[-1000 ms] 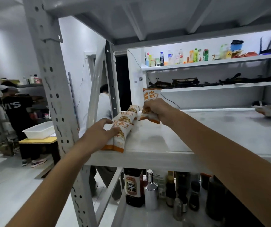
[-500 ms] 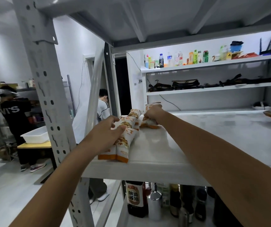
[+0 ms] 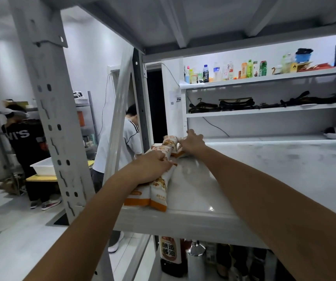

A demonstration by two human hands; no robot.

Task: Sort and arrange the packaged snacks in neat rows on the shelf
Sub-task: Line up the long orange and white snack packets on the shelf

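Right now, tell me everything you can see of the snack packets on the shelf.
The snack packets are glossy white plastic pouches with orange bottom bands and printed golden snack pictures. They lie flat, overlapping in a line that runs from the front edge toward the back at the left end of the white shelf. The left hand rests on the near packets, fingers curled over them; the right hand covers the far ones. Their count is unclear.

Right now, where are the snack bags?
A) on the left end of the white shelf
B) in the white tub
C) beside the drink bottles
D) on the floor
A: the snack bags lie at the white shelf's left end, under the left hand and right hand.
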